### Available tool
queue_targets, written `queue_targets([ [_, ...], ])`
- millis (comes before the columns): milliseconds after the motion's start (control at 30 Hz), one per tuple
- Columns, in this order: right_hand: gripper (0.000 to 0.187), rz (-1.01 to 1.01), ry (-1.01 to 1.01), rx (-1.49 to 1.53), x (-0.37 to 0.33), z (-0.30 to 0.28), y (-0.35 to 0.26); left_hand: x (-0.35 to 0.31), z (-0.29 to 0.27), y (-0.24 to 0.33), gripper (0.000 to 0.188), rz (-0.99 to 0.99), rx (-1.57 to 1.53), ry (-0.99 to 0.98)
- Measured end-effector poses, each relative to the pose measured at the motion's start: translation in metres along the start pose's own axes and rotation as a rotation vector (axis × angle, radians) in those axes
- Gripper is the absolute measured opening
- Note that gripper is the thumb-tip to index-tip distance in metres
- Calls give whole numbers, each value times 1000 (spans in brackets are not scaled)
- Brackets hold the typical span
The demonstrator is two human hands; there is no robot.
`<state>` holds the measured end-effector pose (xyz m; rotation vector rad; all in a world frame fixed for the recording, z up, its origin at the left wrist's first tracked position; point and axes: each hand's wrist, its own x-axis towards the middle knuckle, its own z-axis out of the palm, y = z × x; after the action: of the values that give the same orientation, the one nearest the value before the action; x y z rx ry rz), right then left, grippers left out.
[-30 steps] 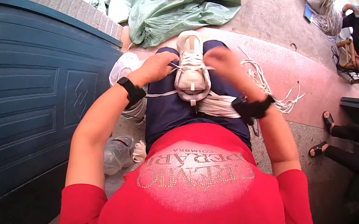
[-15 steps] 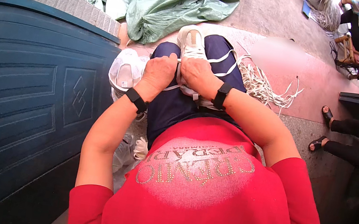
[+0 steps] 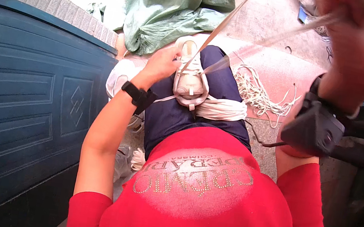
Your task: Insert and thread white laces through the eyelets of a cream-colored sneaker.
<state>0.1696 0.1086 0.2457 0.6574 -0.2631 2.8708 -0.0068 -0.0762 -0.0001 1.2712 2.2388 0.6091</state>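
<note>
A beige and white sneaker (image 3: 191, 85) lies across my thighs, its heel toward me and its toe pointing away. My left hand (image 3: 163, 66) is closed with its fingertips against the sneaker's left side; what lies under the fingers is partly hidden. High at the upper right, my right hand (image 3: 355, 27) is smeared by motion but grips the shoelace (image 3: 229, 18). Two pale strands stretch taut from the eyelets up toward that hand. A bundle of white laces (image 3: 222, 109) lies over my right thigh, beside the heel.
Loose white laces (image 3: 263, 91) are heaped on the floor at the right. Another white shoe (image 3: 118, 79) sits left of my knee. A green tarp (image 3: 165, 12) covers something ahead. A blue panelled door (image 3: 27, 87) stands close on my left. A person's dark-clothed legs (image 3: 362, 160) show at the right.
My right hand has left the sneaker and swung up and right, drawing the lace strands out long. My left hand stays at the sneaker's side, slightly lower. The sneaker's opening now shows.
</note>
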Motion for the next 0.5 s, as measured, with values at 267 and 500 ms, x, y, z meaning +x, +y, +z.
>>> queue_targets([
  [267, 23, 253, -380, -889, 25, -15, -10, 10, -42, 69, 31, 425, -377, -729],
  [500, 25, -543, 942, -547, -48, -72, -102, -7, -129, -46, 19, 36, -1427, -55],
])
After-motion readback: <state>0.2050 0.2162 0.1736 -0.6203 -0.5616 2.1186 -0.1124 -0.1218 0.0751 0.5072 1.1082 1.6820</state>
